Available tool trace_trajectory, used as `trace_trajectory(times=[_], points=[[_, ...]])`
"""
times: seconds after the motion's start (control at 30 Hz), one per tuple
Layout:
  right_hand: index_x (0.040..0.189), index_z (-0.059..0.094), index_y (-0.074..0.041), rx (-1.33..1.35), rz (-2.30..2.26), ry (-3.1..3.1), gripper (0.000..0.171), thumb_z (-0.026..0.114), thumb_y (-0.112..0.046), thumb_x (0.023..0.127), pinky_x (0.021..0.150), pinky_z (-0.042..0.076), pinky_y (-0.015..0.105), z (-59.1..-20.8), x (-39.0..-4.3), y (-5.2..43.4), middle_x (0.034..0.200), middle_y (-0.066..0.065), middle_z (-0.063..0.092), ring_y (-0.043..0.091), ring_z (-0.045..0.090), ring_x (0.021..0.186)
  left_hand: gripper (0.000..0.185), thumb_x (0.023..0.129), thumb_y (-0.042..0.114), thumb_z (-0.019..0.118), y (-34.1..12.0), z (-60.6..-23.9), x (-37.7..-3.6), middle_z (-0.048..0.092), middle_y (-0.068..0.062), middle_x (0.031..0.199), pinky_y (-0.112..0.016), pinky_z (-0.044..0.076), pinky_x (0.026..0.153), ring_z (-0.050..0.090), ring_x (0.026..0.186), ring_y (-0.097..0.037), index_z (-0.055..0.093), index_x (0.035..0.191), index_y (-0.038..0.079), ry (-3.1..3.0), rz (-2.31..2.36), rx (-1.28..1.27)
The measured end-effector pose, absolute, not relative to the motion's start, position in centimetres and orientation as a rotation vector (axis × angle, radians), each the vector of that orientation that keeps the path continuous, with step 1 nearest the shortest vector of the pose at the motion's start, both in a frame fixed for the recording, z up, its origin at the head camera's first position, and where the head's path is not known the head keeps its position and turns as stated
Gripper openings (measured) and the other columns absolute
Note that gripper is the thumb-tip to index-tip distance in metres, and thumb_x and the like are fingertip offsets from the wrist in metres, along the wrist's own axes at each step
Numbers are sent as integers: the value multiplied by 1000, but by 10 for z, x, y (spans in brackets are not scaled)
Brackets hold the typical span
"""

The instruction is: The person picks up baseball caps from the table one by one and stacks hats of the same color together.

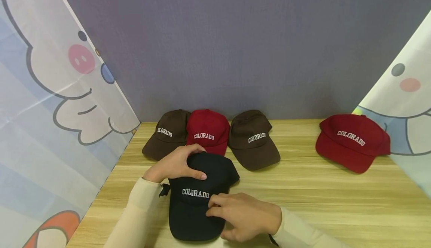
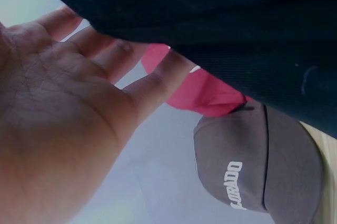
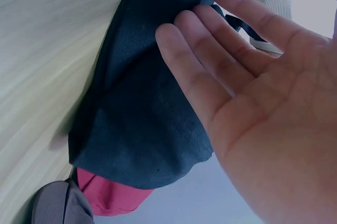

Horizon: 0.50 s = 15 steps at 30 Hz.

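A black cap (image 1: 196, 210) with white COLORADO lettering lies on the wooden table (image 1: 303, 195) in front of me. My left hand (image 1: 188, 164) grips its crown, fingers curled over the top and thumb on the front. In the left wrist view those fingers (image 2: 131, 56) reach behind the black cloth (image 2: 237, 19). My right hand (image 1: 242, 216) rests on the cap's right side by the lettering. The right wrist view shows its fingers (image 3: 210, 61) straight and laid against the black cloth (image 3: 142, 108).
Behind the black cap stand a brown cap (image 1: 166, 134), a red cap (image 1: 207, 132) and another brown cap (image 1: 254, 137) in a row. A second red cap (image 1: 351, 141) sits at the far right. Cartoon-print sheets (image 1: 50, 109) flank the table; a grey-purple backdrop (image 1: 235, 46) closes the rear.
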State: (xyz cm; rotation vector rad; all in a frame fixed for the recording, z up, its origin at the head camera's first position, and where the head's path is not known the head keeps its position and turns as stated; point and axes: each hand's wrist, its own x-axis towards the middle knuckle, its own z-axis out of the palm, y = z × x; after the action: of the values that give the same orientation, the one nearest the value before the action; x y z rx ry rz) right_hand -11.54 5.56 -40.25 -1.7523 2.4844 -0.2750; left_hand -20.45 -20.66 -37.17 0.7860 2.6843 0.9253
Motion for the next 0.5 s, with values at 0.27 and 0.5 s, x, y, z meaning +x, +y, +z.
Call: trace_trajectory(times=[0.27, 0.5], points=[[136, 62, -26, -1715, -257, 2461, 50, 75, -35, 88, 92, 53, 22, -402, -112, 57, 147, -10, 53, 4, 59, 125, 74, 73, 51, 90, -219, -368, -206, 68, -1, 128, -39, 54, 98, 65, 110, -13, 60, 133, 20, 2707, 892, 790], [135, 62, -27, -1721, -244, 2491, 46, 73, -36, 91, 96, 53, 24, -402, -114, 58, 148, -11, 53, 4, 56, 131, 73, 73, 49, 90, -223, -367, -206, 68, -1, 128, -40, 53, 98, 63, 112, -15, 60, 133, 21, 2700, 894, 746]])
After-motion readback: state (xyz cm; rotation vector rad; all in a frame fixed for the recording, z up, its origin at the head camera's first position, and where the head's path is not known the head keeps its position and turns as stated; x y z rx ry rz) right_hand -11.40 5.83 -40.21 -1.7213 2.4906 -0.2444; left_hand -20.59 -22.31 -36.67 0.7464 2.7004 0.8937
